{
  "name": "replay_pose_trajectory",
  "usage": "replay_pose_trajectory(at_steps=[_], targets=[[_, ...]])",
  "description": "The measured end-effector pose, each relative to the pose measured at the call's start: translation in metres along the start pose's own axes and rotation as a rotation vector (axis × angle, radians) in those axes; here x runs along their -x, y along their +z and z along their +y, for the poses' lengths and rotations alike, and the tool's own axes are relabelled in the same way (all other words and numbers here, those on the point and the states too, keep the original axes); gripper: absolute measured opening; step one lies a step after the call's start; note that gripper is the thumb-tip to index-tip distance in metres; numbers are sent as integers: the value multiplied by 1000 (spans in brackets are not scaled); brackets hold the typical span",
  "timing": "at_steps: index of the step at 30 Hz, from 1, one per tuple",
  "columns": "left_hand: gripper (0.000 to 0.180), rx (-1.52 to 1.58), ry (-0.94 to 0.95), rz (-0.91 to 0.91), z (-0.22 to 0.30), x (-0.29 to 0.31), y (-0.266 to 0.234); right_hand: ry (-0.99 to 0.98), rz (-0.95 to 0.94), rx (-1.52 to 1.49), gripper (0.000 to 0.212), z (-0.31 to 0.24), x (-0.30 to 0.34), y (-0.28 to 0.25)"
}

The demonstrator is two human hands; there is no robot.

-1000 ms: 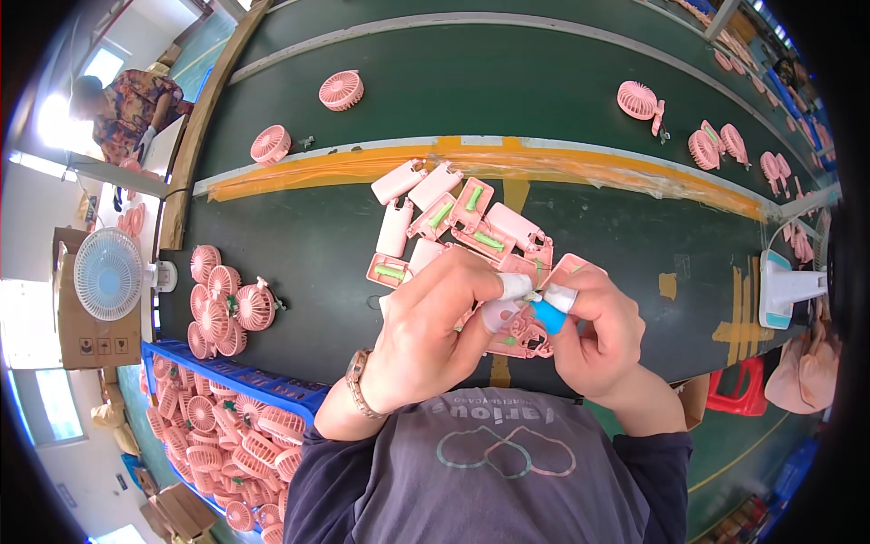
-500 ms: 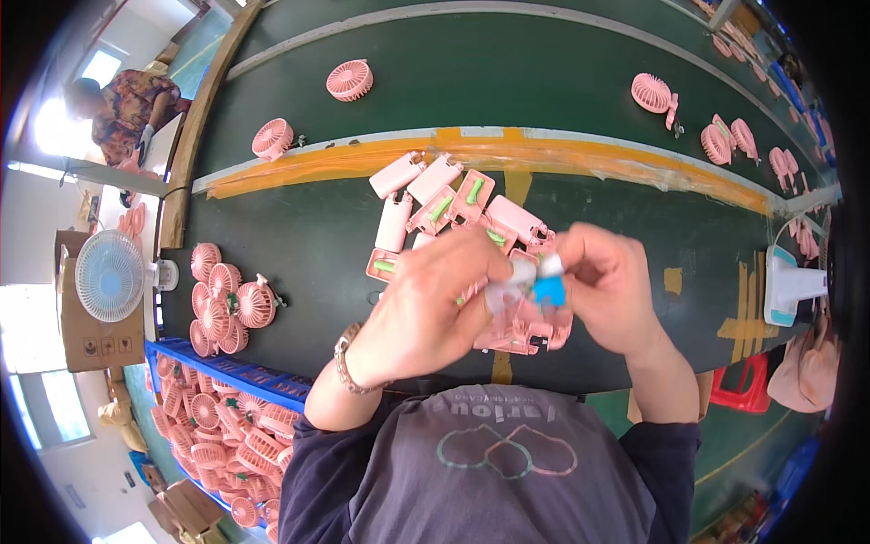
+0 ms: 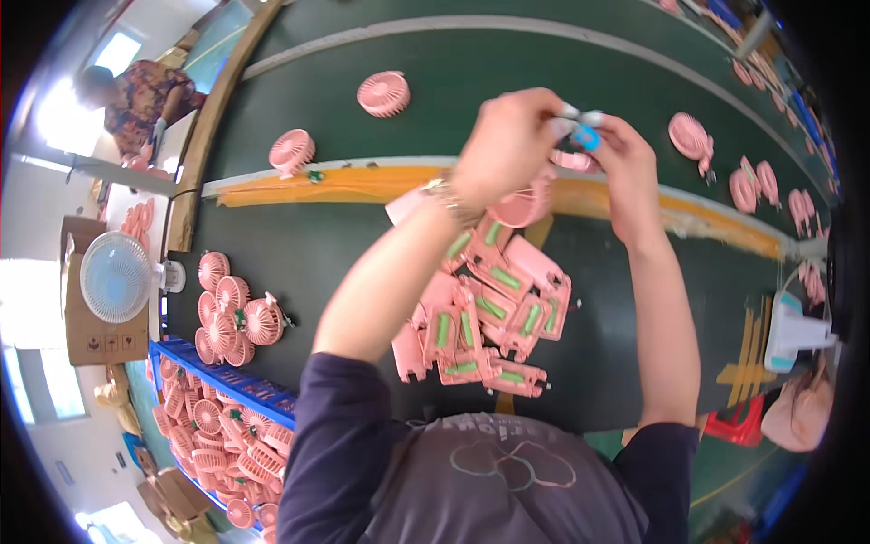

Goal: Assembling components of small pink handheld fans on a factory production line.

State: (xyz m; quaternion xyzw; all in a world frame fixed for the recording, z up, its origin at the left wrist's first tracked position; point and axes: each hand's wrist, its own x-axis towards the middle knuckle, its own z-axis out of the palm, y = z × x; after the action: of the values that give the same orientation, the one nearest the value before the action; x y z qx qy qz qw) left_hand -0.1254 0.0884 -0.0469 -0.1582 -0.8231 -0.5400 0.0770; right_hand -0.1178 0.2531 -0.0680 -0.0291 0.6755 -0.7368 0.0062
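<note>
My left hand [image 3: 510, 140] and my right hand [image 3: 627, 156] meet above the tape-covered rail, with white covers on some fingertips. Below the left hand hangs a pink mini fan [image 3: 523, 207], partly hidden by the fingers that appear to hold it. A small round blue piece [image 3: 587, 138] shows between the two hands, pinched by my right fingers, and a curved pink part [image 3: 575, 162] sits just under it. Nearer my body lies a heap of pink handle shells [image 3: 490, 309], several with green strips inside.
At left, several pink fan heads [image 3: 217, 328] cluster on the bench beside a blue crate [image 3: 227, 384] full of fans. More fans [image 3: 383, 94] lie on the far green belt. A white desk fan [image 3: 115, 276] stands left, and another person [image 3: 140, 113] sits at far left.
Both hands have moved away from my body, from over the shell heap to above the taped rail, carrying the pink fan and blue piece. The heap is now uncovered.
</note>
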Motion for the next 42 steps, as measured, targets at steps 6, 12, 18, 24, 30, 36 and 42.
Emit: replay_pose_trajectory(at_steps=[6,12,18,24,30,36,42], targets=[[20,-216,302,196,-66,-50,12,-113,115,466,29,75,80,-51],[66,-857,-595,371,-159,-52,-94,368,-31,394,34,78,166,-49],[72,-626,-194,-24,-131,21,-110,499,-18,-18,19,88,157,-46],[71,-778,-325,-125,-118,133,-139,556,12,-274,16,86,175,-40],[48,-781,-432,341,-118,135,-130,86,280,140,9,56,184,-48],[36,-796,-724,441,-133,116,-115,-182,240,493,13,13,189,-95],[24,-933,-681,328,-144,101,-107,42,149,737,17,68,193,-136]])
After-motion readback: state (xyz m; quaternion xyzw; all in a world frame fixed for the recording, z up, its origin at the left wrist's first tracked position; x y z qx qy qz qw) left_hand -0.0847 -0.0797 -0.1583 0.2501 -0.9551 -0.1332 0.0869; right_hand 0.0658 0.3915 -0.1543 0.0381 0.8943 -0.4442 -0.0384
